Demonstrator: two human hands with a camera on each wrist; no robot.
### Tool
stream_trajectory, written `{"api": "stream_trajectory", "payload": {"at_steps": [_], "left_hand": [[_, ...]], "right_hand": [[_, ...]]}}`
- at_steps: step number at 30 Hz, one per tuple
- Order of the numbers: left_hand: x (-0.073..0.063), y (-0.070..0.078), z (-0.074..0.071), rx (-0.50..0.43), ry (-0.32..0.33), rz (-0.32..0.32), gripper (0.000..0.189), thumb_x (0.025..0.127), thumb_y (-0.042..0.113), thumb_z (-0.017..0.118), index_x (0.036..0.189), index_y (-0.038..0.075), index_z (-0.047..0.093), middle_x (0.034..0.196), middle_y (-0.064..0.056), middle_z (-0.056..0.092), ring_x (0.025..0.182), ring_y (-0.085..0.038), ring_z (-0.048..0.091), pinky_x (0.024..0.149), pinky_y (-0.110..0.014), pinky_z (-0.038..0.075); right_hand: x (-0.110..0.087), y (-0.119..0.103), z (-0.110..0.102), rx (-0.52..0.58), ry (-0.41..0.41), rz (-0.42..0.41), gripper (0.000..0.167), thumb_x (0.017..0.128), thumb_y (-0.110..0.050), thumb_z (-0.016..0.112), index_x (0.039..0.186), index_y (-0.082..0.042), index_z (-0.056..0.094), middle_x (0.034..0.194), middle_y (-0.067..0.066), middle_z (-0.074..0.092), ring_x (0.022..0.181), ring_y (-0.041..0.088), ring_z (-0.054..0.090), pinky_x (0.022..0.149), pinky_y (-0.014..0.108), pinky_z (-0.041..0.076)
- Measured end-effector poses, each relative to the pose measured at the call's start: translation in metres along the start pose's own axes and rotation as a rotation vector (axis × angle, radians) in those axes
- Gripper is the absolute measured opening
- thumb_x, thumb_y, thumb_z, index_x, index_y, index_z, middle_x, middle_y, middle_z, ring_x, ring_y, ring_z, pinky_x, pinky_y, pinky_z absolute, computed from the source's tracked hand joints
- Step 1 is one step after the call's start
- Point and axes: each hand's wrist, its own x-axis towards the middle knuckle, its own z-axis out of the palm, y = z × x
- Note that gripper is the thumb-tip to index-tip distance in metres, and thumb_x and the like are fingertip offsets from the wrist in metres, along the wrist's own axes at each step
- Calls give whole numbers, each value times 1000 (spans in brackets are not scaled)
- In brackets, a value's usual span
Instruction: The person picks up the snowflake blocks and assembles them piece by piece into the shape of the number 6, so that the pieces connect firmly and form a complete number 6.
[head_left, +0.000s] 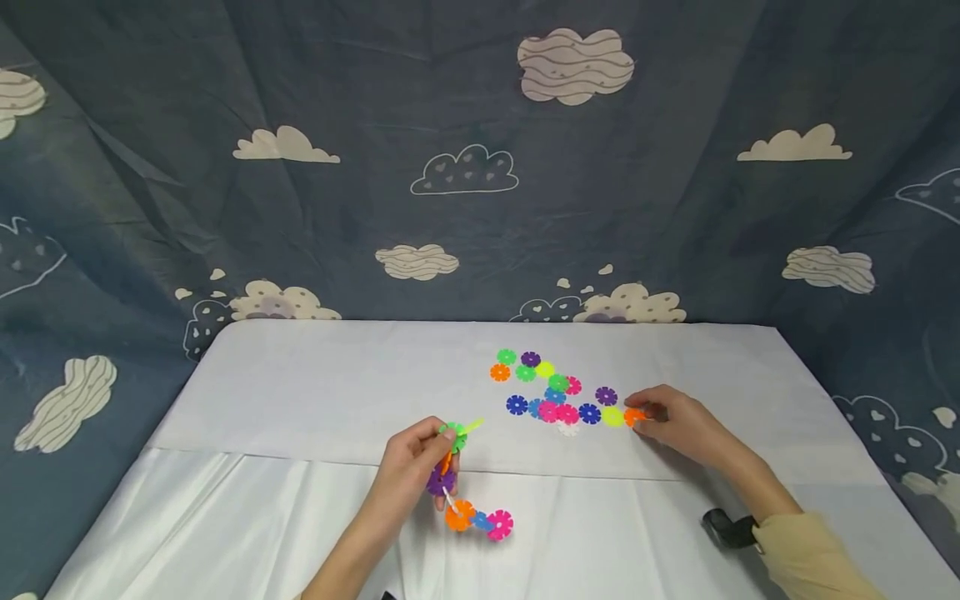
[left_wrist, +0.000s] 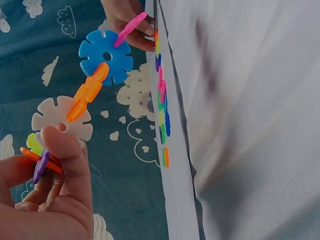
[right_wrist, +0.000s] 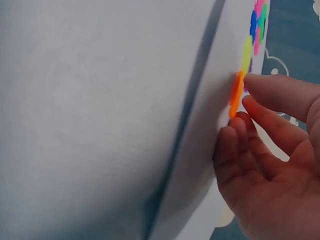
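My left hand (head_left: 412,462) is raised over the front of the table. Its thumb and fingers grip a chain of notched plastic snowflake discs, with the green disc (head_left: 454,437) near the fingertips. Beyond the thumb, the chain runs through a white disc (left_wrist: 75,122), an orange disc (left_wrist: 88,92), a blue disc (left_wrist: 106,57) and a pink disc (left_wrist: 131,29) at its free end. At the right end of the loose discs, my right hand (head_left: 678,421) pinches an orange disc (right_wrist: 236,95) by its edge, low over the table. A yellow disc (head_left: 612,417) lies beside it.
Several loose discs lie on the white tablecloth (head_left: 337,392), among them a dark blue disc (head_left: 517,405), a purple disc (head_left: 606,396) and an orange disc (head_left: 500,372). A dark curtain (head_left: 450,217) with cloud prints hangs behind the table.
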Motion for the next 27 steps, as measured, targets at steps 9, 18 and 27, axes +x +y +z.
{"api": "stream_trajectory", "payload": {"at_steps": [9,18,27], "left_hand": [[0,0,1,-1,-3,-13,34,102,26,55,95,-8,53,76,-22,57,52,-19,54,42,-22,45],[-2,1,1,-7,7,-7,30,102,24,55,94,-5,55,76,-23,57,51,-20,54,41,-22,45],[-2,2,0,-13,-3,10,28,103,22,53,93,-5,55,77,-26,56,52,-19,54,41,-21,45]], "right_hand": [[2,5,2,0,6,4,38,82,-1,75,119,-2,66,111,14,63,92,26,54,86,46,52],[1,2,3,9,-13,9,31,82,0,74,111,-3,65,103,10,60,89,26,51,82,41,51],[1,1,6,34,-26,58,37,80,0,76,114,-1,61,98,7,59,89,24,51,81,38,52]]}}
